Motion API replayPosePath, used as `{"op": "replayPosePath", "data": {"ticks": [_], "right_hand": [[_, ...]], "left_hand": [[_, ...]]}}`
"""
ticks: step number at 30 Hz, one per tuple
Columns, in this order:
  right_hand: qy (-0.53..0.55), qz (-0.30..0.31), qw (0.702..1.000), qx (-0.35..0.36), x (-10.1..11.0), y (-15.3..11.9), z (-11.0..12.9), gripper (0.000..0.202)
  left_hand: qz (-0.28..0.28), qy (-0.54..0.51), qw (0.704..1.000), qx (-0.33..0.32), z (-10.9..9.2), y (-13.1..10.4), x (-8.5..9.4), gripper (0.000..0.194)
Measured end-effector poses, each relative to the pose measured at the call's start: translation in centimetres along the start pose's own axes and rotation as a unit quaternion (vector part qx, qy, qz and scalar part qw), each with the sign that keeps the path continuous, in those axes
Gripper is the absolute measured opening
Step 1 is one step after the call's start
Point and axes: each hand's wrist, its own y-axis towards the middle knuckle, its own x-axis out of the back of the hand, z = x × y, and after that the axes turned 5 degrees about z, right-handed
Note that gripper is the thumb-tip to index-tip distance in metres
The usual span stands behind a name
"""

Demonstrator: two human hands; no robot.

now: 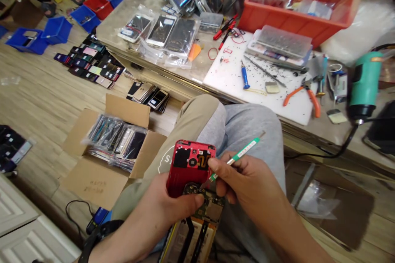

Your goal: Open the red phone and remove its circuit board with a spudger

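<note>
Above my lap, my left hand (175, 201) grips an opened smartphone (212, 209), its thumb pressed on the exposed circuit board. Below the board, the battery and two dark flex cables show. Behind its upper end stands a red phone back cover (188, 164) with black patches inside, also against my left hand. My right hand (243, 181) pinches a slim green-and-silver pry tool (243, 150). The tool's lower tip reaches the top edge of the board, near my left thumb; whether it touches is hard to see. My left fingers behind the phone are hidden.
The workbench (197, 72) holds a white mat (228, 78) with a blue screwdriver (245, 76), orange-handled pliers (304, 92) and a clear parts case (280, 43). Beyond are a red bin (296, 20) and a teal heat gun (365, 80). An open carton (120, 109) of phones sits on the floor, left.
</note>
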Motion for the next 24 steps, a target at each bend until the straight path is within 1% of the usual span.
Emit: {"op": "replayPosePath", "data": {"ticks": [2, 5, 8, 10, 13, 15, 17, 20, 24], "right_hand": [[-0.004, 0.003, 1.0, -0.001, 0.0, -0.1, 0.0, 0.05], [0.006, 0.017, 1.0, 0.006, -0.1, -0.1, -0.1, 0.054], [0.029, 0.03, 0.999, 0.006, -0.2, -0.1, -0.2, 0.057], [0.039, 0.033, 0.999, 0.006, -0.2, -0.1, -0.4, 0.059], [0.045, 0.032, 0.998, 0.01, -0.3, -0.2, -0.7, 0.061], [0.053, 0.034, 0.998, 0.015, -0.4, -0.3, -0.8, 0.062], [0.066, 0.037, 0.997, 0.02, -0.5, -0.3, -0.9, 0.064], [0.083, 0.041, 0.995, 0.024, -0.6, -0.2, -1.1, 0.065], [0.124, 0.038, 0.992, 0.012, -0.8, 0.0, -1.4, 0.061]], "left_hand": [[-0.009, -0.003, 1.0, -0.006, 0.2, 0.0, 0.1, 0.043], [-0.016, -0.009, 1.0, -0.006, 0.6, -0.1, 0.1, 0.04], [-0.015, -0.02, 1.0, -0.007, 0.9, -0.2, 0.0, 0.047], [0.001, -0.032, 0.999, -0.008, 0.9, -0.2, -0.1, 0.05], [0.042, -0.052, 0.998, -0.01, 0.7, -0.2, -0.4, 0.044], [0.059, -0.068, 0.996, -0.021, 0.3, -0.2, -0.7, 0.041], [0.069, -0.081, 0.994, -0.029, -0.2, -0.3, -1.1, 0.038], [0.08, -0.103, 0.991, -0.02, -0.7, -0.4, -1.5, 0.033], [0.075, -0.199, 0.977, 0.016, 0.1, -0.4, -1.6, 0.037]]}}
